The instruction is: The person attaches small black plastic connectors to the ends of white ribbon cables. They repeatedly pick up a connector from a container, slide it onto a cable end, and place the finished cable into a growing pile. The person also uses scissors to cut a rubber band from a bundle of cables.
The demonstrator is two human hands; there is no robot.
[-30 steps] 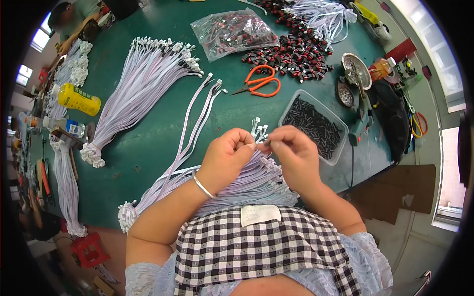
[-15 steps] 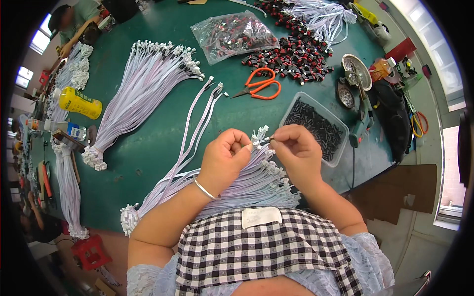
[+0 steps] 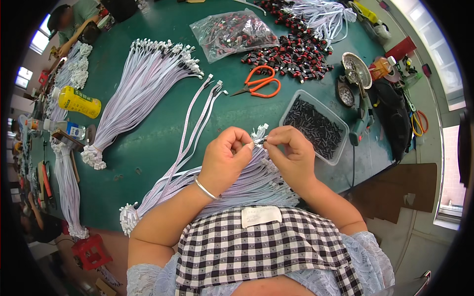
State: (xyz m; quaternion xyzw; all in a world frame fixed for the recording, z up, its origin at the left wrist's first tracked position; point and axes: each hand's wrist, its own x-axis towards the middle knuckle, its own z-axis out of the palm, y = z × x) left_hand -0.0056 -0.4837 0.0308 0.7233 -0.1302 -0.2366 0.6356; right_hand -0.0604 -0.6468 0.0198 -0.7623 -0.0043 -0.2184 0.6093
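My left hand (image 3: 227, 154) pinches the end of a white cable (image 3: 256, 140) near its connector. Close against it, my right hand (image 3: 292, 152) holds a small black sleeve (image 3: 265, 140) between thumb and forefinger, right at the cable end. The fingertips of both hands almost meet. Beneath my hands and forearms lies a bundle of flat white cables (image 3: 237, 190) with white connectors. Three loose cables (image 3: 185, 140) stretch up and away to the left of my hands. A clear tub (image 3: 340, 154) of black sleeves (image 3: 311, 123) stands just beyond my right hand.
Orange-handled scissors (image 3: 260, 88) lie ahead on the green table (image 3: 217, 112). Behind them are a clear bag (image 3: 232, 35) and a heap of red-black connectors (image 3: 296, 61). A large cable bundle (image 3: 140, 86), a yellow bottle (image 3: 79, 101) and another person (image 3: 74, 22) are at left.
My right hand has moved slightly left, bringing the black sleeve up to the cable end. My left hand has barely shifted.
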